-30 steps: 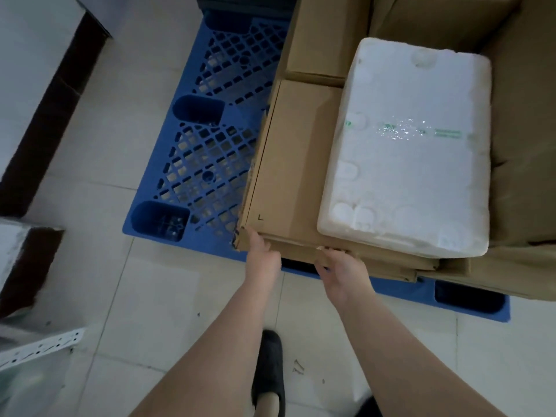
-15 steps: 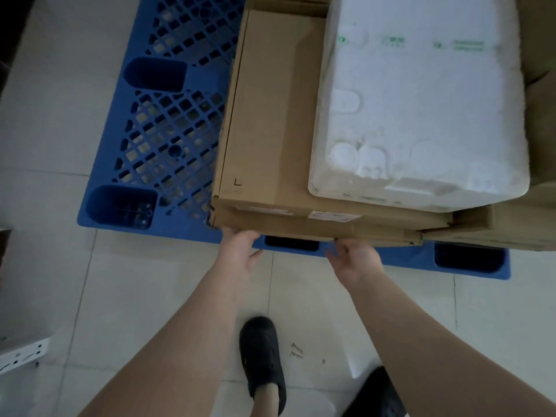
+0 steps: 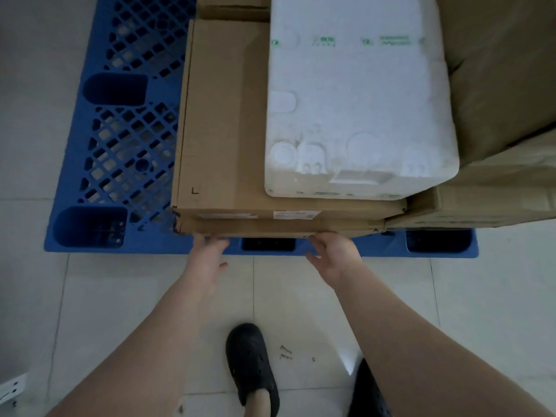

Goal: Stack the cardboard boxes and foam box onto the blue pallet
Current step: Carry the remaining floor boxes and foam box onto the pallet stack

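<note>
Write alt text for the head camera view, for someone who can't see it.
Seen from above, a person's left hand and right hand reach under the near edge of a flat cardboard box on a blue pallet. A white foam box lies on top, with more cardboard boxes to the right.

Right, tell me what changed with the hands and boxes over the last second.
The flat brown cardboard boxes were pushed further onto the blue plastic pallet, squaring with its front edge. The left hand and right hand dropped from gripping the stack's near edge to touching its underside. The white foam box stayed on top.
</note>
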{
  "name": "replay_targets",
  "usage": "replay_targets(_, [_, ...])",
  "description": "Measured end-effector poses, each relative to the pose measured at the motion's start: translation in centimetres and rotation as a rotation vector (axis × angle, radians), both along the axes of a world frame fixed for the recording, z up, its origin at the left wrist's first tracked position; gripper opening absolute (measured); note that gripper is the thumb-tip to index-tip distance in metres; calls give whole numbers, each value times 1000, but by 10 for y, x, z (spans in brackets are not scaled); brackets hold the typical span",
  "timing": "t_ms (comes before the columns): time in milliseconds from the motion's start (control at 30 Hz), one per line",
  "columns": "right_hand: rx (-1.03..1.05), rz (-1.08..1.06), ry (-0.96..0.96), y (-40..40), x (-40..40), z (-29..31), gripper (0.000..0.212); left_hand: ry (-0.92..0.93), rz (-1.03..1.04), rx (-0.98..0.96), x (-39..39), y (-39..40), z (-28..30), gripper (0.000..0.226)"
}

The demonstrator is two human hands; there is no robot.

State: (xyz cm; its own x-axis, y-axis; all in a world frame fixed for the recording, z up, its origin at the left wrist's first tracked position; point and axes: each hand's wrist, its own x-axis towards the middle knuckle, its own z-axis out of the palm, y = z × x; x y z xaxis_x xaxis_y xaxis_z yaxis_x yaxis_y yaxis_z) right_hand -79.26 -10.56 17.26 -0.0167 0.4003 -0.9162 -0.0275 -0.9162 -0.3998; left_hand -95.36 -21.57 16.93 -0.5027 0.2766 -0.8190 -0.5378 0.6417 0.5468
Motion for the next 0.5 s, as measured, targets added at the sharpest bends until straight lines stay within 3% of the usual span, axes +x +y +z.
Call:
replay_targets(100, [149,-63,-104,-5,37,8,55,2,-141,-29,54,11,13,74])
replay_targets(300, [366,-214,-141,28,124,37,77,-147,-414,107,176,85,42,66])
replay_targets(500, [455,-101,-34,79,171,56,88,-172,-534,268,240,148,69,74])
